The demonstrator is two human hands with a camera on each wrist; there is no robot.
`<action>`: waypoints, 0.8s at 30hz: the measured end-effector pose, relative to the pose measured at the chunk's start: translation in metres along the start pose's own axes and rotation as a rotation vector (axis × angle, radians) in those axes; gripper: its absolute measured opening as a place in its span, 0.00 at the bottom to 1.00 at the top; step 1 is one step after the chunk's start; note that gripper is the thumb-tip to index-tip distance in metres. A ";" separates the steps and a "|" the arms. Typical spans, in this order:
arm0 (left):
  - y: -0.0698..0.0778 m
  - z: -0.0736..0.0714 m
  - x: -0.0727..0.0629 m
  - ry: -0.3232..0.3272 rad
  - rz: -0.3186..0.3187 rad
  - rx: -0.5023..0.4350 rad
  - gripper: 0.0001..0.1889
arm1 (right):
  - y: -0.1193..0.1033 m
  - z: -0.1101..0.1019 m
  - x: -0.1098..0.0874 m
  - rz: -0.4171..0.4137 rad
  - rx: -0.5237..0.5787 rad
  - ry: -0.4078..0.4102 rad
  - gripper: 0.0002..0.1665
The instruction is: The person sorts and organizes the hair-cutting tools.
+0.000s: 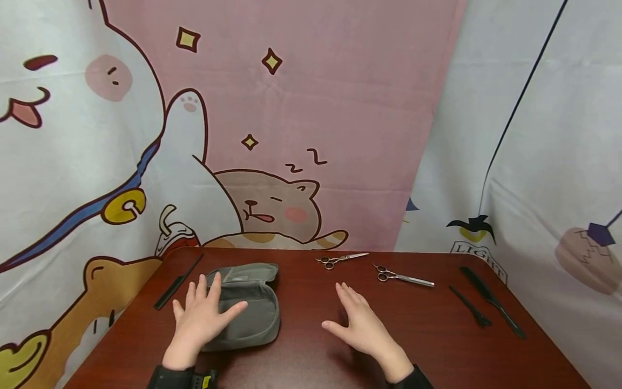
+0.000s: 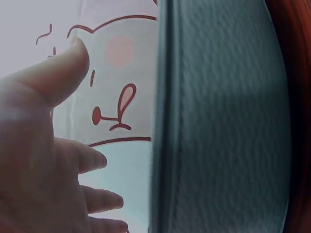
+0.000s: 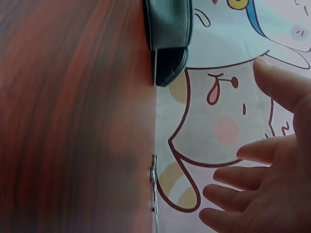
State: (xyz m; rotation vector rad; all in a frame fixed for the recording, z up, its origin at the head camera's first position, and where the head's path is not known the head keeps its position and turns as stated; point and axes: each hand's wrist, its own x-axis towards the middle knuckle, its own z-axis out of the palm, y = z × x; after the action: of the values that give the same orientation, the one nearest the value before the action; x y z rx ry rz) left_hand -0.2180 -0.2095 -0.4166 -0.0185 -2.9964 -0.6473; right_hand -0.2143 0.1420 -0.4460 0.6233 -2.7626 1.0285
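My left hand (image 1: 200, 320), fingers spread and straight, overlaps the left side of a grey zip pouch (image 1: 255, 323) in the head view. The pouch lies on the table with a flap at its far end. In the left wrist view, its textured side stands close beside the hand (image 2: 34, 126), which holds nothing. My right hand (image 1: 360, 327) hovers over the table to the right of the pouch, with straight fingers, thumb apart and nothing held. Beyond it lie hair scissors (image 1: 335, 260) and thinning scissors (image 1: 403, 278).
A black comb (image 1: 177, 283) lies left of the pouch. Near the right edge of the brown table (image 1: 311, 367) are a wide black comb (image 1: 491, 297) with a handle and a slim black hair clip (image 1: 470, 306). A printed cloth (image 1: 369, 108) hangs behind the table.
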 end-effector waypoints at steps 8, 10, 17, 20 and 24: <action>-0.021 -0.007 0.007 -0.016 -0.042 0.006 0.61 | -0.009 0.011 0.010 -0.017 0.070 -0.071 0.51; -0.026 -0.009 0.010 -0.021 -0.058 0.011 0.61 | -0.011 0.013 0.013 -0.025 0.078 -0.080 0.51; -0.046 -0.015 0.021 -0.040 -0.075 0.019 0.60 | -0.021 0.024 0.023 -0.032 0.085 -0.110 0.49; -0.052 -0.017 0.023 -0.047 -0.072 0.005 0.58 | -0.025 0.029 0.027 -0.029 0.092 -0.125 0.48; -0.059 -0.018 0.024 -0.051 -0.052 -0.010 0.56 | -0.032 0.038 0.033 -0.030 0.143 -0.136 0.46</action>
State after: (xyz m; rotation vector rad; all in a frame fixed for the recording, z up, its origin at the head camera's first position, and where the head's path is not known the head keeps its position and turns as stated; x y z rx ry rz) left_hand -0.2427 -0.2704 -0.4227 0.0425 -3.0517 -0.6772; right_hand -0.2301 0.0847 -0.4474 0.7788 -2.8018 1.2292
